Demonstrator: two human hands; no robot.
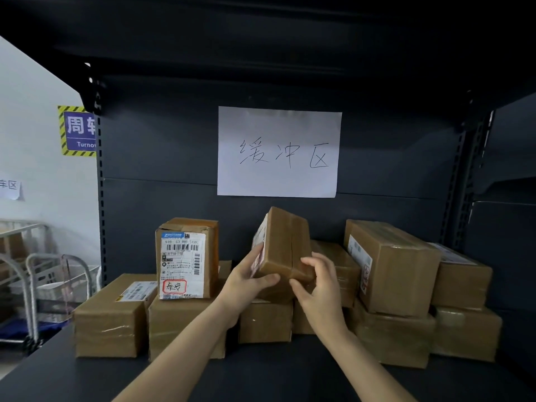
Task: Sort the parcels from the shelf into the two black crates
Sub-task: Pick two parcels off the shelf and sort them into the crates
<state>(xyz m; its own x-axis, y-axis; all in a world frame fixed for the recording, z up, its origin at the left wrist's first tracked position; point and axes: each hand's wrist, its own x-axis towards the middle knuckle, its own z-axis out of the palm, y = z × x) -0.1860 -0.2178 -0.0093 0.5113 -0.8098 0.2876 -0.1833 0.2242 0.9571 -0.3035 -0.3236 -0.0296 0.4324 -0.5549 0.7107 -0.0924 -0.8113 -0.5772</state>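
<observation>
Parcel tilted, gripped between left hand, right hand

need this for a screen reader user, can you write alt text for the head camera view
Two bare hands, left hand and right hand, hold a small taped cardboard parcel tilted above stacked parcels on a dark metal shelf. A handwritten paper sign hangs behind.

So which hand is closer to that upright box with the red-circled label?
Left. The left hand is just right of the upright box; the right hand is further right, across the held parcel.
</observation>
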